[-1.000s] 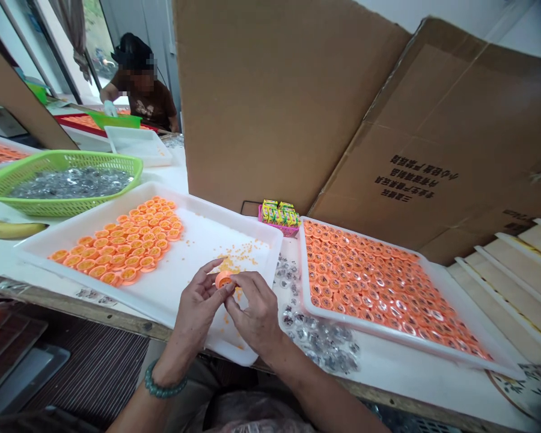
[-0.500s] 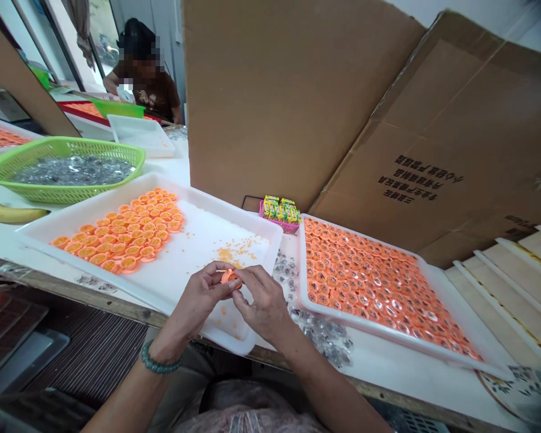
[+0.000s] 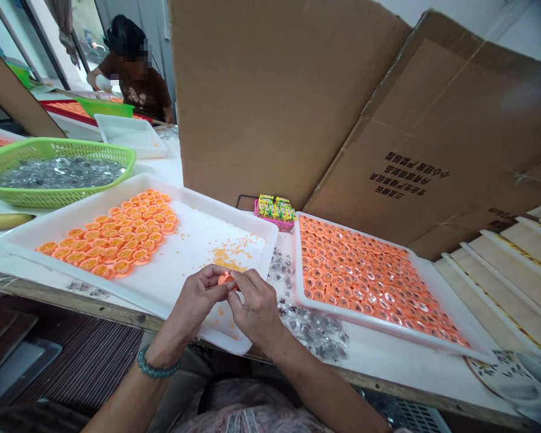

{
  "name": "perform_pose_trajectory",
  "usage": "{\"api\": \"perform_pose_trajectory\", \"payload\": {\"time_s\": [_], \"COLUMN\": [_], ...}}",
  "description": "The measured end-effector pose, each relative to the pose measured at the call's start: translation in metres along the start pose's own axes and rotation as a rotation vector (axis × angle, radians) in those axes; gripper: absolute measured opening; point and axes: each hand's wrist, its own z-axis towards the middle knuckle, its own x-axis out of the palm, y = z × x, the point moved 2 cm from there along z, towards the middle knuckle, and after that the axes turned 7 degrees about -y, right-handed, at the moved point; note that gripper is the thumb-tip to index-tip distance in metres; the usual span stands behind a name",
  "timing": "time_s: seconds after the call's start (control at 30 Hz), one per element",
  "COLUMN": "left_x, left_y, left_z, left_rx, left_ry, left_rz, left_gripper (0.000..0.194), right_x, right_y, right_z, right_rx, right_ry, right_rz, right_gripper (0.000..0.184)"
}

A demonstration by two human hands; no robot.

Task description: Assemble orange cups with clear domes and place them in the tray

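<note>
Both my hands meet over the near right part of a white tray [image 3: 193, 225]. My left hand [image 3: 198, 300] pinches a small round orange plastic piece [image 3: 226, 279] between thumb and fingers. The fingers of my right hand [image 3: 255, 307] close on the same piece from the right and partly cover it. Small yellow-orange beads [image 3: 228, 255] lie scattered in the tray just beyond my hands. Rows of orange cups [image 3: 121, 234] with yellow beads inside fill the tray's left part.
To the right stands a second tray [image 3: 300, 294] of orange pieces with clear covers. Loose clear covers [image 3: 315, 331] lie between the trays. A green basket [image 3: 58, 195] of clear parts, a banana [image 3: 4, 221] and a pink basket [image 3: 284, 226] are around. Cardboard [image 3: 270, 102] rises behind; a person [image 3: 139, 84] sits beyond.
My right hand's fingers have shifted slightly over the orange piece, and the piece looks tilted differently. The whole view has swung a little, sliding the surroundings left.
</note>
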Motion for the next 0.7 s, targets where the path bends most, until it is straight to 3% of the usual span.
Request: {"api": "perform_pose_trajectory", "payload": {"time_s": [0.27, 0.37, 0.53, 0.7], "left_x": [-0.001, -0.002, -0.002, -0.007], "left_y": [0.000, 0.001, -0.003, 0.003], "left_z": [-0.001, -0.001, -0.001, -0.003], "left_rx": [0.029, 0.040, 0.055, 0.028], "left_ry": [0.030, 0.011, 0.011, -0.041], "left_rz": [-0.008, -0.004, 0.094, 0.320], "left_gripper": [0.029, 0.040, 0.059, 0.072], "right_x": [0.008, -0.001, -0.016, -0.002], "right_y": [-0.005, -0.015, -0.028, -0.026], "right_z": [-0.006, -0.002, 0.010, 0.014], "right_rx": [0.084, 0.139, 0.346, 0.273], "right_ry": [-0.068, -0.007, 0.078, 0.143], "right_rz": [0.161, 0.340, 0.518, 0.425], "right_gripper": [0.028, 0.029, 0.029, 0.009]}}
